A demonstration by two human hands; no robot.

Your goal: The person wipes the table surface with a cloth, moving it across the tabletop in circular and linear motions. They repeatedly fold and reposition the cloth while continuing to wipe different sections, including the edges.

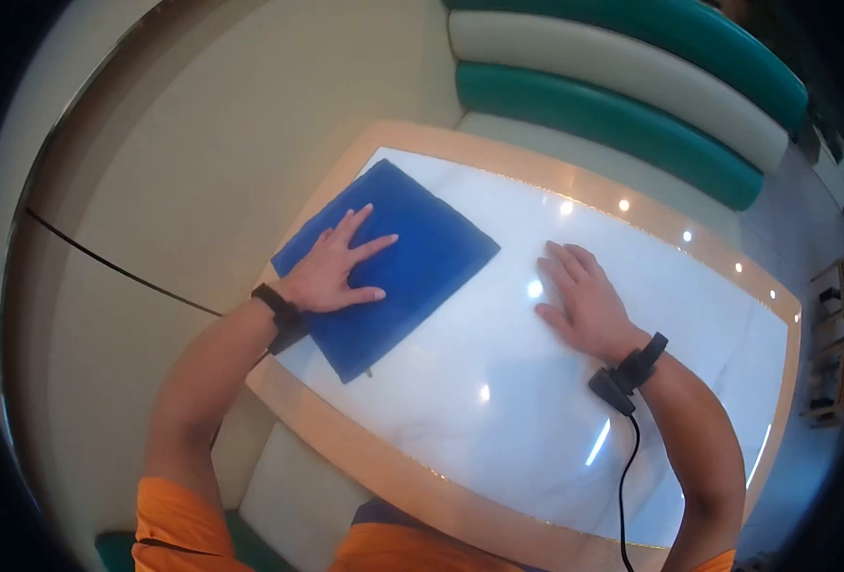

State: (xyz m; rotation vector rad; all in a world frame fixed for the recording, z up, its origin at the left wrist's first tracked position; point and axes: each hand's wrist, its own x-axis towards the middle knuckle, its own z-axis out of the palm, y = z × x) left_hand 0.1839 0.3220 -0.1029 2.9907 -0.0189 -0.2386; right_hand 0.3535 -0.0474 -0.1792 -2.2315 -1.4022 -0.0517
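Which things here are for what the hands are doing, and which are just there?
Part of the job, it seems:
Blue cloth, under the spread left hand
Table, under the cloth; the right hand is over its white top

Just there:
Green and white bench
Black wristbands, one per wrist

Both arms reach forward, with the hands well apart and backs up. The left forearm [217, 367] slants inward from its bent elbow [188, 434] to the wrist [287, 288]. The left hand [323, 275] lies palm down, its fingers [376, 247] spread, the index finger parted from the others and the thumb [367, 296] stretched out toward the right hand [589, 305]. On the other side, the right elbow [713, 491] bends too, and the right forearm [694, 410] leans inward. The right hand is palm down, fingers lightly curved and closer together, thumb [553, 316] held away from them.
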